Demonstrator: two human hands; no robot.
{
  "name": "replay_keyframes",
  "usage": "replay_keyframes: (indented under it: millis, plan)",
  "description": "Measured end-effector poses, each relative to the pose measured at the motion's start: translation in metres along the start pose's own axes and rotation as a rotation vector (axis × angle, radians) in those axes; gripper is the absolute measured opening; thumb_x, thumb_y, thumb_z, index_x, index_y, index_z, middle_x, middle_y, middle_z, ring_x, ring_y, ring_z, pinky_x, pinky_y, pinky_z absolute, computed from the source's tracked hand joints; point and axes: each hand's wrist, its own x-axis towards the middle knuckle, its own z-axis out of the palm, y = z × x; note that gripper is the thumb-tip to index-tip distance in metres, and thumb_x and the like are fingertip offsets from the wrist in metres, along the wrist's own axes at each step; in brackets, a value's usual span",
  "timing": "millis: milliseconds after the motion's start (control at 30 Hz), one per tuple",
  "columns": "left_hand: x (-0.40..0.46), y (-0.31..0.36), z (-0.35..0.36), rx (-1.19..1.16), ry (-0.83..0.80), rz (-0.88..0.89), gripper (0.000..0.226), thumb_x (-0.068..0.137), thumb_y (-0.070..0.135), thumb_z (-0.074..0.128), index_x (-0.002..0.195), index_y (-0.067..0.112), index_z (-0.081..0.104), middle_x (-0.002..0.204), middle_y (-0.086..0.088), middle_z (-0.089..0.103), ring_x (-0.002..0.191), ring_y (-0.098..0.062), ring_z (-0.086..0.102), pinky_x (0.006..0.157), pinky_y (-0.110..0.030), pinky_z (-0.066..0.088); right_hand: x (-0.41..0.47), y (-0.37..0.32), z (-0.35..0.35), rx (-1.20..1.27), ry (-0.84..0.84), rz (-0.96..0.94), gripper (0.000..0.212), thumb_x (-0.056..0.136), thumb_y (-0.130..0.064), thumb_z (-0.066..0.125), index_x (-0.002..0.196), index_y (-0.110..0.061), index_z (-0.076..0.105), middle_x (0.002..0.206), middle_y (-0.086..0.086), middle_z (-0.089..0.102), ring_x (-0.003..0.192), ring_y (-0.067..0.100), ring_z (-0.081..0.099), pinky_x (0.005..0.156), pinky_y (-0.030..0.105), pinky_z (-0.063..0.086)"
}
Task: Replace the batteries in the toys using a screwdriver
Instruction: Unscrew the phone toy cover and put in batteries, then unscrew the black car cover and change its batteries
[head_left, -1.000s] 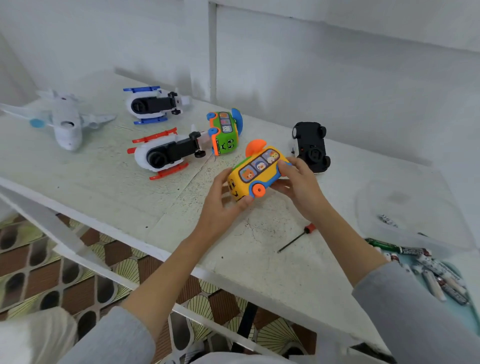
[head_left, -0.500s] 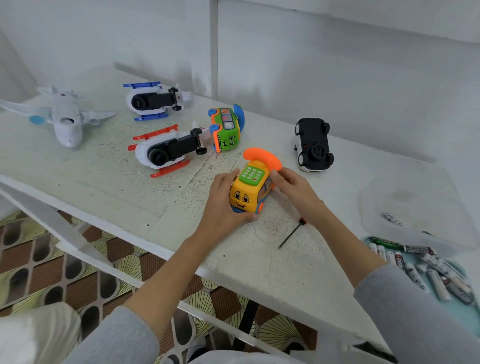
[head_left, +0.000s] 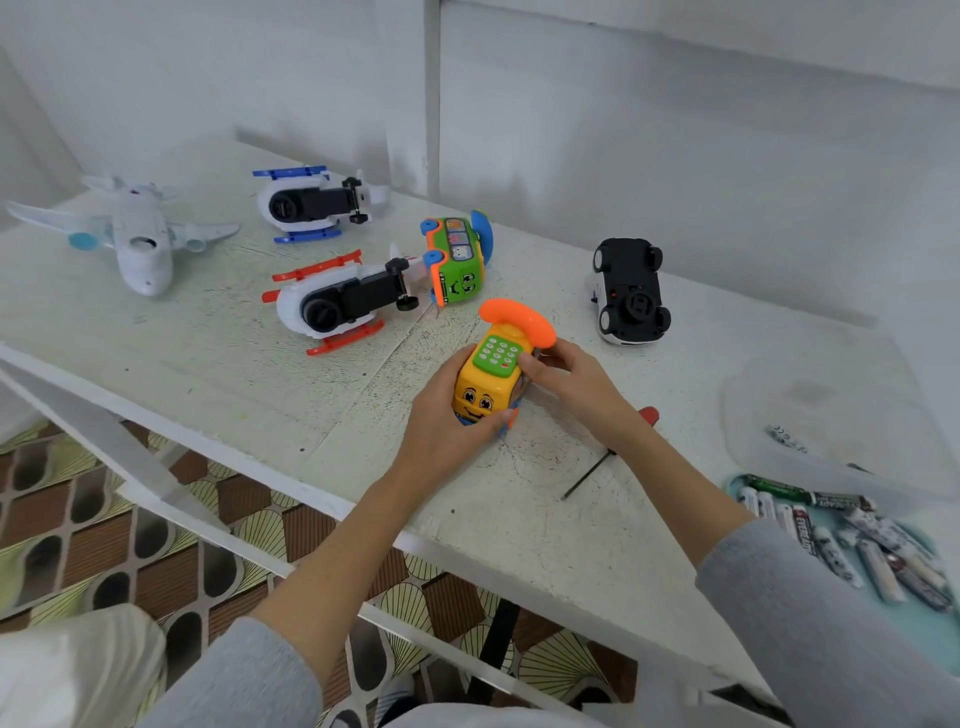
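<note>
A yellow toy phone bus (head_left: 493, 374) with an orange handset and green keypad stands upright on the white table (head_left: 208, 364), its face toward me. My left hand (head_left: 441, 421) grips its left side and front. My right hand (head_left: 566, 379) holds its right side, fingers by the keypad. A small screwdriver (head_left: 597, 467) with a red handle lies on the table under my right forearm, partly hidden. Several batteries (head_left: 852, 540) lie in a teal tray at the right edge.
On the table lie a green toy bus (head_left: 457, 260) on its side, a red-skid helicopter (head_left: 337, 301), a blue-skid helicopter (head_left: 311, 202), a white plane (head_left: 135, 234) and an upturned car (head_left: 628, 291). A clear plastic lid (head_left: 831, 415) rests at the right. A wall stands behind.
The yellow toy was held tilted on its side above the table; both hands turned it upright and set it down, closer to me.
</note>
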Motion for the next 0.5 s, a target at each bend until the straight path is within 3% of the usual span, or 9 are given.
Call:
replay_keyframes:
  millis: [167,233,300,400,500]
  plan:
    - [0.000,-0.002,0.000,0.002,-0.003,0.010,0.070,0.069,0.036,0.073,0.131,0.033,0.041,0.119,0.024,0.052,0.107,0.012,0.053,0.085,-0.012,0.049,0.001,0.004,-0.002,-0.028,-0.004,0.007,0.020,0.090,-0.027,0.057,0.109,-0.021,0.057,0.106,-0.007,0.063,0.092,-0.006,0.060,0.083,0.013,0.048]
    - [0.001,-0.005,0.000,-0.012,-0.010,0.008,0.084,0.069,0.042,0.074,0.141,0.025,0.035,0.134,0.010,0.046,0.120,0.001,0.047,0.093,-0.017,0.047,0.002,0.006,-0.004,-0.093,0.012,0.019,0.047,0.087,-0.040,0.060,0.127,-0.018,0.049,0.124,-0.004,0.056,0.110,0.007,0.054,0.093,0.026,0.045]
    - [0.002,-0.007,-0.002,0.008,0.044,0.052,0.093,0.073,0.056,0.068,0.147,0.017,0.026,0.143,0.002,0.035,0.128,-0.010,0.041,0.098,-0.012,0.038,0.000,0.004,-0.010,-0.119,0.070,0.042,0.070,0.085,-0.042,0.062,0.142,-0.015,0.030,0.133,-0.007,0.042,0.118,0.011,0.045,0.091,0.025,0.040]
    - [0.004,0.002,-0.006,0.057,0.196,0.182,0.092,0.081,0.071,0.050,0.145,0.008,0.029,0.140,-0.002,0.034,0.125,-0.014,0.042,0.101,-0.019,0.036,-0.005,-0.001,-0.030,-0.125,0.220,-0.013,0.065,0.087,-0.027,0.063,0.141,-0.012,0.030,0.128,-0.003,0.043,0.113,0.009,0.045,0.079,0.010,0.040]
    - [0.019,0.030,0.001,0.084,0.292,0.308,0.078,0.089,0.058,0.050,0.140,0.001,0.035,0.135,-0.011,0.038,0.125,-0.022,0.042,0.103,-0.035,0.040,-0.011,-0.009,-0.062,-0.160,0.349,-0.055,0.052,0.087,-0.016,0.063,0.134,-0.013,0.041,0.125,0.000,0.050,0.109,0.010,0.048,0.080,0.011,0.040]
